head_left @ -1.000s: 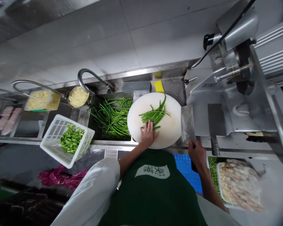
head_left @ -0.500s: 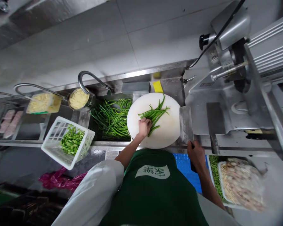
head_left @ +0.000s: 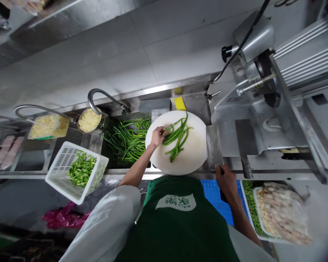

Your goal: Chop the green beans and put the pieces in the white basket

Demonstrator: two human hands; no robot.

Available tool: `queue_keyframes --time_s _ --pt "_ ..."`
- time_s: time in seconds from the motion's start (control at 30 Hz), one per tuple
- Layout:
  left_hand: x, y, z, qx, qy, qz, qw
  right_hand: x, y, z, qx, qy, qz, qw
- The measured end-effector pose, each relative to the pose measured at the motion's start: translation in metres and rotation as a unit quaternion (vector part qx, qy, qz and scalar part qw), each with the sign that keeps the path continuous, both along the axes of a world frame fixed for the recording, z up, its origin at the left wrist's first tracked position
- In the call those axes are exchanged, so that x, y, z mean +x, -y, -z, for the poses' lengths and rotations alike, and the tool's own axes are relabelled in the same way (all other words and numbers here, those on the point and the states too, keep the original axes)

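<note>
My left hand (head_left: 158, 136) is over the left side of the round white cutting board (head_left: 194, 153). Its fingers are closed at the left ends of some long green chili peppers (head_left: 177, 136), which lie in a loose bunch on the board. My right hand (head_left: 226, 178) is wrapped round the dark handle of a cleaver (head_left: 214, 143). The cleaver's broad blade rests flat at the board's right edge, pointing away from me. More whole green chili peppers (head_left: 132, 136) fill the sink just left of the board.
A white basket (head_left: 98, 171) of cut green pieces stands at the left on the sink edge. Behind it are a metal pot (head_left: 102, 125) and curved faucets (head_left: 104, 87). A second cleaver (head_left: 246, 138) lies right, beside a metal slicer (head_left: 262, 69). A yellow cloth (head_left: 179, 103) is behind the board.
My left hand has moved left and up to the peppers' left ends. The bunch has spread and shifted on the board. My right hand keeps its hold on the cleaver.
</note>
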State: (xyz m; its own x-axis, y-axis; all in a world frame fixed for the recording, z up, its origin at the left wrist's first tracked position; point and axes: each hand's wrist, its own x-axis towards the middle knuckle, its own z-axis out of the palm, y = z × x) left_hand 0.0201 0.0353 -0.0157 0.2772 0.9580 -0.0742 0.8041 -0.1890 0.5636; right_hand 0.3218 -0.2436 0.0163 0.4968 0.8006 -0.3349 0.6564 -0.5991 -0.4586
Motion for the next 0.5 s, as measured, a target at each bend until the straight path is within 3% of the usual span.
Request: queue_keyframes --time_s 0.1,0.17,0.37,0.43,0.5 --pt "-0.005 0.005 0.002 0.041 0.018 -0.110 0.993 -0.001 -0.001 -0.001 -0.008 -0.017 0.012 1.000" --pt "0.006 0.017 0.004 0.029 -0.030 -0.114 0.993 -0.002 -0.002 0.000 -0.015 -0.020 0.020 0.999" --pt "0.066 0.090 0.013 0.015 -0.240 0.016 0.971 -0.002 -0.007 0.001 -0.016 -0.010 0.018 1.000" --pt "0.067 0.102 0.014 0.025 -0.276 0.055 0.959 -0.001 -0.007 0.001 -0.018 -0.007 0.016 1.000" --pt "0.052 0.098 0.011 0.022 -0.284 0.116 0.952 0.001 -0.007 0.001 -0.021 -0.006 0.017 1.000"
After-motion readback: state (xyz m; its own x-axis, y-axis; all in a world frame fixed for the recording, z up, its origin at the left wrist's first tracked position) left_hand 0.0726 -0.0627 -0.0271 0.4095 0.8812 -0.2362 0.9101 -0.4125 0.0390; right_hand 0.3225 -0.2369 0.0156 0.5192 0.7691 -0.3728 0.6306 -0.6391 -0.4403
